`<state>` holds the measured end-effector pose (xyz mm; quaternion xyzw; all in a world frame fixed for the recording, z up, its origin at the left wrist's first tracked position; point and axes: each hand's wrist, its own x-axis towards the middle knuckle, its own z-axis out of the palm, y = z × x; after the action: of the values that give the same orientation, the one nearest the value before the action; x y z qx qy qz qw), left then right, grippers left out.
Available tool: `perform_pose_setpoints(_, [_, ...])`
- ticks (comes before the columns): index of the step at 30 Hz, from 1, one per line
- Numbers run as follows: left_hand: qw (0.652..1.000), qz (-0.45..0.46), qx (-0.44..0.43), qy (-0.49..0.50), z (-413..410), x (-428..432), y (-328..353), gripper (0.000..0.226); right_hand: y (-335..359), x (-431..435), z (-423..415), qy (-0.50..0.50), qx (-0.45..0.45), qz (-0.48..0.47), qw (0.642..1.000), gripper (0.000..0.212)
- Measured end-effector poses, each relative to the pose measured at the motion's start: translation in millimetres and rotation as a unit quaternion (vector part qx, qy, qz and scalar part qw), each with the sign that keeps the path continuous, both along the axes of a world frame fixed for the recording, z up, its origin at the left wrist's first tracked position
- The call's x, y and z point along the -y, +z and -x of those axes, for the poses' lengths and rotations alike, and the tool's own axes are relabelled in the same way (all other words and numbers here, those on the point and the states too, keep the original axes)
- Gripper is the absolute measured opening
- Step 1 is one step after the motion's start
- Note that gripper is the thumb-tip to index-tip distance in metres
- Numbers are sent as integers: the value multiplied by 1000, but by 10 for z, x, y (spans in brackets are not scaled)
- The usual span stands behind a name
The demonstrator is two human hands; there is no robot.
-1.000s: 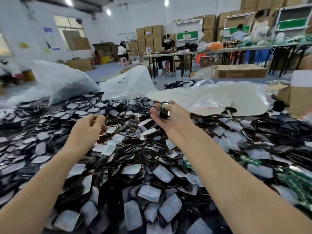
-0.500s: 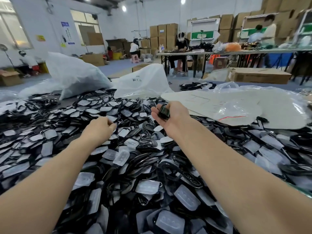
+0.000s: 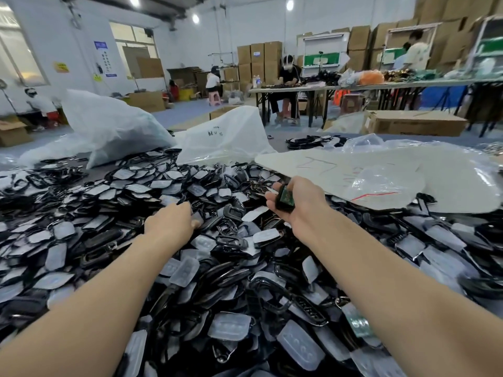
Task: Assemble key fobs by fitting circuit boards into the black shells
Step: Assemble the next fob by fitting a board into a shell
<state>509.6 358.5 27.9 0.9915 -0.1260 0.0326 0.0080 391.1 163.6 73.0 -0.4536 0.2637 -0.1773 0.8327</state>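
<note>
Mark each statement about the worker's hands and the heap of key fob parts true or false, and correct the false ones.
1. The right hand holds a shell with a green board inside. True.
2. The left hand hangs high above the pile. False: it is down on the pile.
3. White bags lie behind the pile. True.
4. The pile is mostly green boards. False: it is mostly black shells and clear pads.

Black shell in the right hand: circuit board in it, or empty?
In: a green circuit board shows within the black plastic shell that the right hand grips; fully seated, cannot tell.
</note>
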Motion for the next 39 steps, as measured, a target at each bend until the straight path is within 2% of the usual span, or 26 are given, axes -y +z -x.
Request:
perform_pose_setpoints(5, [997,44,65,2,85,-75,27,24,18,191,226,42,8,15,999,18])
perform_pose_setpoints(6, [994,82,75,0,109,-69,85,26,40,239,295,53,11,20,998,17])
perform_pose_setpoints(8, [973,220,68,-29,238,12,222,28,63,326,470,66,15,35,997,18])
perform_pose_setpoints(11, [888,439,18,-137,653,361,424,18,64,473,793,77,18,91,993,26])
perform_pose_setpoints(13, [828,520,-36,-205,1070,662,455,7,18,582,1048,78,10,149,986,27])
perform_pose_setpoints(15, [783,558,-91,-258,1511,993,381,4,-62,697,1354,72,-5,192,979,19])
perform_pose_setpoints(20, [739,569,-153,-327,2475,1826,54,10,-229,954,2151,3,13,312,950,14])
perform_pose_setpoints(25, [710,558,-206,-377,3076,2266,-106,23,-354,1262,2756,-65,37,341,937,23])
perform_pose_setpoints(28, [691,550,-242,-402,3274,2384,-157,34,-431,1386,3006,-75,38,329,941,19])
perform_pose_setpoints(35, [713,480,-265,-437,3426,2371,-232,48,-648,1538,3189,-47,40,332,941,17])
perform_pose_setpoints(39, [729,506,-232,-399,3447,2342,-258,41,-679,1555,3173,-45,56,348,935,16])
